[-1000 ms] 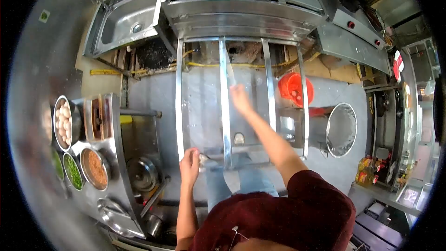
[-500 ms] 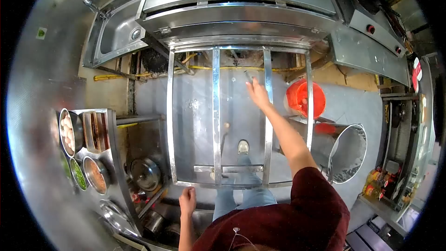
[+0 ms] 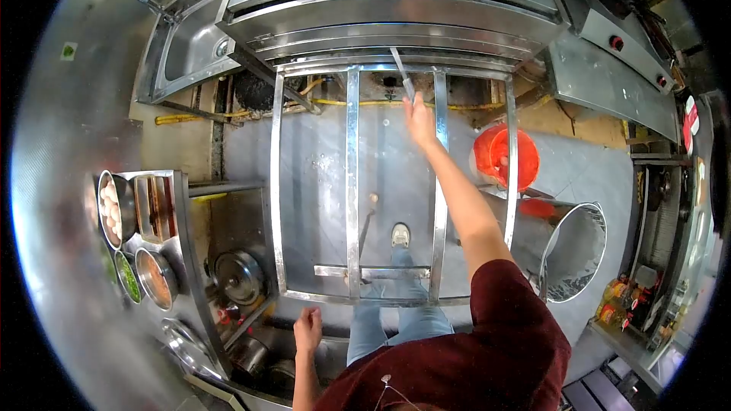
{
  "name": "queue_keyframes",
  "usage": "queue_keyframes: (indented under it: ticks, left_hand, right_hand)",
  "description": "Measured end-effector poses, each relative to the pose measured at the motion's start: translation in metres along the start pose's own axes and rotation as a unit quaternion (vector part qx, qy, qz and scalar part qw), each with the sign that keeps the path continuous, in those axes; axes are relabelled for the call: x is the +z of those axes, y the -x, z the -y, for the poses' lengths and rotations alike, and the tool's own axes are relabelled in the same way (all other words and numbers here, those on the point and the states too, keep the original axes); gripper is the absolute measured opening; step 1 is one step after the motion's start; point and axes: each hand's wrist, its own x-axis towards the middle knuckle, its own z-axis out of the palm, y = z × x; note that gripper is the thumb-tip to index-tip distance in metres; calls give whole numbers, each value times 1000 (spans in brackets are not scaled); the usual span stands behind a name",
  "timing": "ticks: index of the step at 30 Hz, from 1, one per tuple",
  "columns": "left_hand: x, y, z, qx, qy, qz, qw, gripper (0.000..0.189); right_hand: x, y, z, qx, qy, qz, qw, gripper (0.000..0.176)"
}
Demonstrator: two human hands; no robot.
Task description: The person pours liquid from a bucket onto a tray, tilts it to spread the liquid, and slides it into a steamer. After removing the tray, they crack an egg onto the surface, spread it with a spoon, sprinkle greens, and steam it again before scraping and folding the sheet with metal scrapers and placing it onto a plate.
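Slim tool (image 3: 402,74) in right hand (image 3: 420,122), metal frame (image 3: 352,183)

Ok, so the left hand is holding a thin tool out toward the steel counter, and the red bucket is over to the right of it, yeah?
Not quite. The head view shows the right hand holding the thin tool out toward the steel counter, not the left hand. The red bucket is over to the right of it.
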Motion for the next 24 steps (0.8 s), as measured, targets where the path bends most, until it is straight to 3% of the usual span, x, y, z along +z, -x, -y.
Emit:
queue_keyframes:
  ticks: [3, 7, 9, 10, 11, 15, 18, 19, 24]
  left_hand:
    - [1, 2, 7, -13, -7, 9, 1000, 22]
    - [4, 1, 9, -16, -17, 21, 1000, 22]
    - [3, -1, 11, -10, -15, 16, 1000, 23]
    - [3, -1, 14, -9, -9, 16, 1000, 24]
    - [5, -1, 16, -8, -1, 16, 1000, 24]
    - [-11, 0, 28, -23, 68, 19, 997, 26]
    - [-16, -7, 78, 51, 10, 3, 999, 26]
    - [-31, 3, 55, 49, -4, -11, 999, 25]
    - [-72, 35, 65, 65, 30, 0, 997, 23]
  right_hand:
    - [5, -52, 2, -2, -8, -75, 997, 37]
    - [10, -71, 6, 24, 14, -45, 999, 46]
    - [12, -25, 6, 29, -36, -29, 999, 46]
    - [9, 6, 10, -30, -61, -102, 992, 47]
    - [10, 8, 0, 65, -73, -76, 992, 48]
    - [1, 67, -25, 63, -41, 17, 997, 50]
    - [-19, 146, -10, 81, -37, 4, 996, 49]
    - [-25, 172, -7, 90, -27, 5, 996, 49]
    - [-32, 304, -21, 118, 18, 2, 993, 50]
